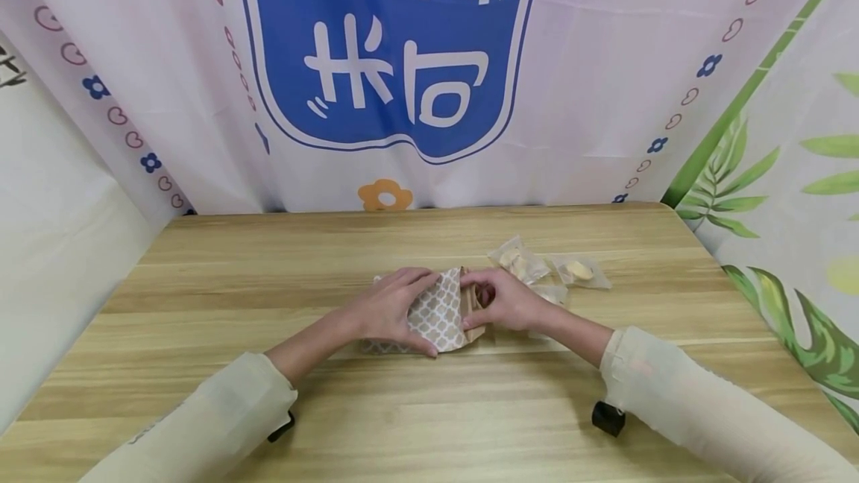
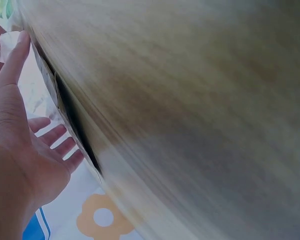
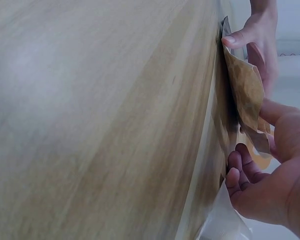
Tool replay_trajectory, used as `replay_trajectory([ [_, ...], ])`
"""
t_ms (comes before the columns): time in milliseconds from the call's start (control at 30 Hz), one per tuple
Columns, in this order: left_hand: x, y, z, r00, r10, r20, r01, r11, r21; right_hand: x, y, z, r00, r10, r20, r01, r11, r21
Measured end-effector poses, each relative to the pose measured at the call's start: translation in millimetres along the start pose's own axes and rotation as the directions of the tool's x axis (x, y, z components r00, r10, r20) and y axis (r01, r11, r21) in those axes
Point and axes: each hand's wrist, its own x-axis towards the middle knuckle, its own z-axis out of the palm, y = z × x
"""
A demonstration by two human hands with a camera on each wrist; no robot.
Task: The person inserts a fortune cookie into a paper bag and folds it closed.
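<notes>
A paper bag point(image 1: 439, 311) with a white lattice pattern lies flat on the table, its brown open mouth facing right. My left hand point(image 1: 392, 309) rests spread across the bag, thumb along the near edge and fingers toward the far edge. In the left wrist view, the left hand's fingers point(image 2: 65, 147) look loose beside the bag's edge. My right hand point(image 1: 506, 300) holds the bag's mouth between thumb and forefinger. In the right wrist view, the right hand's other fingers point(image 3: 240, 167) curl below the bag point(image 3: 245, 90). The bag's inside is hidden.
Small clear packets with pale pieces inside lie behind and right of my right hand: one packet point(image 1: 519, 259) at the back, another packet point(image 1: 580, 271) farther right, and a partly covered packet point(image 1: 552, 293). A printed curtain point(image 1: 584, 133) hangs behind the wooden table point(image 1: 268, 259).
</notes>
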Motion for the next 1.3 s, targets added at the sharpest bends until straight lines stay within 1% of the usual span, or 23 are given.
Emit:
replay_trajectory([
  [133, 0.3, -0.3, 0.6, 1.000, -0.006, 0.008, 0.006, 1.000, 0.007, -1.1, -0.8, 0.2, 1.000, 0.003, -0.006, -0.003, 1.000, 0.008],
  [267, 0.8, -0.3, 0.9, 1.000, -0.019, 0.013, 0.019, 1.000, 0.014, -1.9, -0.5, 2.0, 0.999, 0.022, -0.034, -0.022, 1.000, 0.006],
  [433, 1.0, 0.9, 0.7, 0.999, -0.039, 0.016, 0.038, 0.999, 0.019, -2.2, -1.3, 5.1, 0.991, 0.091, -0.096, -0.091, 0.996, 0.010],
  [567, 0.8, 2.2, 0.2, 0.999, -0.044, 0.016, 0.043, 0.999, 0.026, -0.6, -4.5, 7.1, 0.982, 0.128, -0.139, -0.129, 0.992, 0.003],
  [833, 0.7, 3.8, -0.8, 0.999, -0.046, 0.016, 0.045, 0.998, 0.044, 4.6, -8.9, 10.6, 0.974, 0.131, -0.187, -0.137, 0.990, -0.022],
  [933, 0.0, 4.1, -1.2, 0.999, -0.043, 0.017, 0.042, 0.998, 0.041, 5.8, -9.4, 11.2, 0.970, 0.150, -0.192, -0.157, 0.987, -0.022],
  [1033, -1.2, 4.2, -1.6, 0.999, -0.036, 0.017, 0.035, 0.999, 0.036, 6.3, -10.6, 11.3, 0.965, 0.186, -0.187, -0.188, 0.982, 0.007],
  [1200, -3.3, 3.6, -1.2, 1.000, -0.017, 0.012, 0.017, 0.999, 0.039, 6.4, -11.9, 10.2, 0.950, 0.274, -0.152, -0.260, 0.960, 0.104],
  [1300, -4.1, 3.4, -0.6, 1.000, -0.012, 0.006, 0.012, 0.999, 0.040, 6.5, -12.0, 9.0, 0.942, 0.313, -0.124, -0.292, 0.943, 0.162],
])
